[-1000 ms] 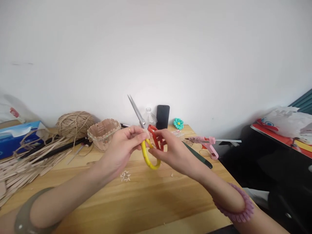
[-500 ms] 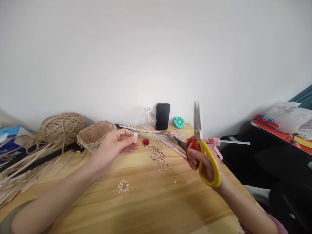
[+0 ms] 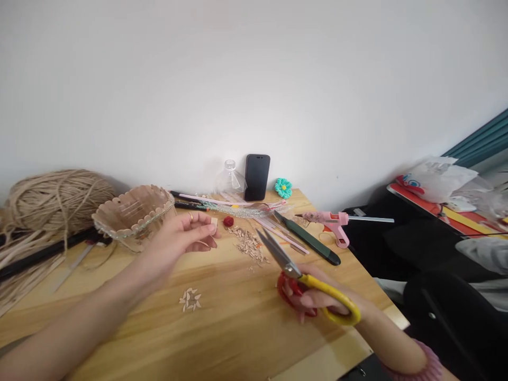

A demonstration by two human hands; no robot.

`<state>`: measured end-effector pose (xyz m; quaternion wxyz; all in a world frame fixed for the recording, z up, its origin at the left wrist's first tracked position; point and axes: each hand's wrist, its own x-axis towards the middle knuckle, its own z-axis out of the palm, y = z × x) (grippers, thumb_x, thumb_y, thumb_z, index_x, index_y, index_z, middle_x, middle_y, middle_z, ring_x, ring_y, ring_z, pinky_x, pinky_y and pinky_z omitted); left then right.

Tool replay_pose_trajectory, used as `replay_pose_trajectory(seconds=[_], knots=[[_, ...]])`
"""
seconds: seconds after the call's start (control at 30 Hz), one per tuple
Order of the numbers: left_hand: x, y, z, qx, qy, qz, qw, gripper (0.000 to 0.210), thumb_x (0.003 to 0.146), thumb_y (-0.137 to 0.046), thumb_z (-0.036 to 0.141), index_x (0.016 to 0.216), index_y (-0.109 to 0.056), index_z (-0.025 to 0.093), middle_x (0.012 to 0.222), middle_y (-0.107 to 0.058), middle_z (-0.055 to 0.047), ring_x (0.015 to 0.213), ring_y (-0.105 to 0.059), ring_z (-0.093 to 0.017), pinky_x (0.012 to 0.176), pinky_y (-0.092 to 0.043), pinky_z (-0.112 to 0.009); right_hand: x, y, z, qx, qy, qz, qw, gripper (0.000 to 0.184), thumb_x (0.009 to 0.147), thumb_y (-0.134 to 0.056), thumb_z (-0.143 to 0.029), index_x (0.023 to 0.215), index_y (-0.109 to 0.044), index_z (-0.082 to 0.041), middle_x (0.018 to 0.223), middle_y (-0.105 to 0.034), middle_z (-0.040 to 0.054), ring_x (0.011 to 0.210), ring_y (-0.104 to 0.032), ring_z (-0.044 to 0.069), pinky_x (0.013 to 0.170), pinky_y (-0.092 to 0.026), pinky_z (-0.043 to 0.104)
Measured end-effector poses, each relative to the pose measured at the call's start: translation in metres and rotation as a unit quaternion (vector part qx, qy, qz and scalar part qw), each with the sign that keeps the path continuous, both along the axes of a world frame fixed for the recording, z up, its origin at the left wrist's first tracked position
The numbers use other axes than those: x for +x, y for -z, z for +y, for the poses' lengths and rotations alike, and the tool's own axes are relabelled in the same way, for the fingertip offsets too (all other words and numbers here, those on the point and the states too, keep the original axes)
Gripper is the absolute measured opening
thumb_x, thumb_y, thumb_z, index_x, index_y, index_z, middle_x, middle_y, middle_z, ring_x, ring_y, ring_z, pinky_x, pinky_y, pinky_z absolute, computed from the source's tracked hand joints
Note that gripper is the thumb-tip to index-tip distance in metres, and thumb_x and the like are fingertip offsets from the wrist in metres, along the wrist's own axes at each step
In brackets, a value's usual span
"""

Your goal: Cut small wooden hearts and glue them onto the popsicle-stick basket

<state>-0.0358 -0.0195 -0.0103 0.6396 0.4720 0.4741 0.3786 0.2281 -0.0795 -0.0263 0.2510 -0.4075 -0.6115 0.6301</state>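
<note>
The left hand is closed in a pinch, thumb and fingers clamped on a small pale chip just above the table; gripping it low leaves its upper end bare, probably so that the edge can be seen and reached. The right hand is wrapped on the red and yellow handles of the scissors, with fingers through the loops, a hold that seems meant to keep them ready for use. Their blades point up and toward the left, slightly parted at the tips, and well apart from the chip. Between the hands and farther back lies a loose heap of shavings, beside a red ball. Nearer the person, pale slivers lie in a rough ring, points mostly outward, which looks deliberate rather than dropped. The green knife and pink glue gun lie to the right, perhaps to be within easy reach of that hand. The phone stands upright at the back near the wall, beside a clear bottle, seemingly out of the way. A scalloped basket sits left, just beside the twine.
</note>
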Motion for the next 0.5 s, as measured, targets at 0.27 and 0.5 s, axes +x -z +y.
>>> replay_pose_trajectory(seconds=[0.27, 0.5], knots=[[-0.006, 0.001, 0.001, 0.001, -0.077, -0.057, 0.995, 0.017, 0.067, -0.071, 0.026, 0.076, -0.06, 0.016, 0.071, -0.064, 0.002, 0.061, -0.057, -0.008, 0.062, -0.047, -0.019, -0.024, 0.014, 0.026, 0.036, 0.034, 0.028, 0.998, 0.042, 0.084, -0.037, -0.038, 0.046, -0.042, -0.021, 0.044, -0.044, -0.0019, 0.041, -0.041, 0.01, 0.042, -0.036, 0.024], [-0.009, 0.004, 0.003, -0.007, -0.122, -0.095, 0.988, 0.018, 0.068, -0.07, 0.026, 0.078, -0.06, 0.014, 0.074, -0.064, 0.0, 0.058, -0.056, -0.006, 0.057, -0.047, -0.016, -0.046, 0.009, 0.03, 0.047, 0.061, 0.031, 0.997, 0.033, 0.078, -0.049, -0.034, 0.049, -0.038, -0.023, 0.039, -0.039, -0.0064, 0.035, -0.033, 0.008, 0.034, -0.024, 0.021]])
